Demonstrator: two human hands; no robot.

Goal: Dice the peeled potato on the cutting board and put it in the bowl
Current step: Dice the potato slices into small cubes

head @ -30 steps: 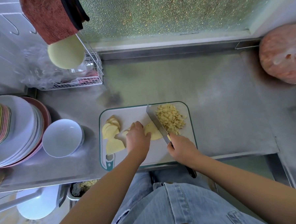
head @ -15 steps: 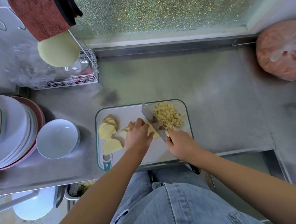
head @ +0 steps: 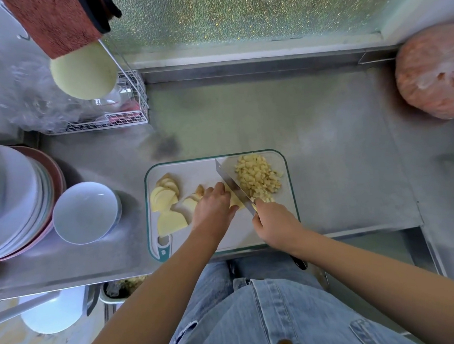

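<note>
Two bare hands are over the cutting board (head: 287, 195) in the head view. The left hand (head: 213, 208) lies palm down with fingers curled, pinning a stack of potato slices (head: 234, 201) flat against the board. The right hand (head: 274, 224) is wrapped tight around the handle of a knife (head: 232, 184), forearm coming in from about 5 o'clock; the blade runs up toward 11 o'clock, right beside the left fingertips.

Diced potato (head: 258, 179) sits in a pile just right of the blade, toward 1 o'clock on the board. More uncut slices (head: 165, 201) are fanned out at the board's 9 o'clock side. The white bowl (head: 86, 212) sits off the board at 9 o'clock, empty, touching a stack of plates (head: 14, 198).

No readable writing anywhere that I can make out.

Surface is a dull stainless steel counter (head: 324, 140), with a frosted, speckled window (head: 238, 13) at 12 o'clock. A wire rack (head: 128, 116) with plastic bags is at 10 o'clock, and a pinkish bagged bundle (head: 431, 74) at 2 o'clock. Denim shirt and jeans fill the bottom of the frame.
</note>
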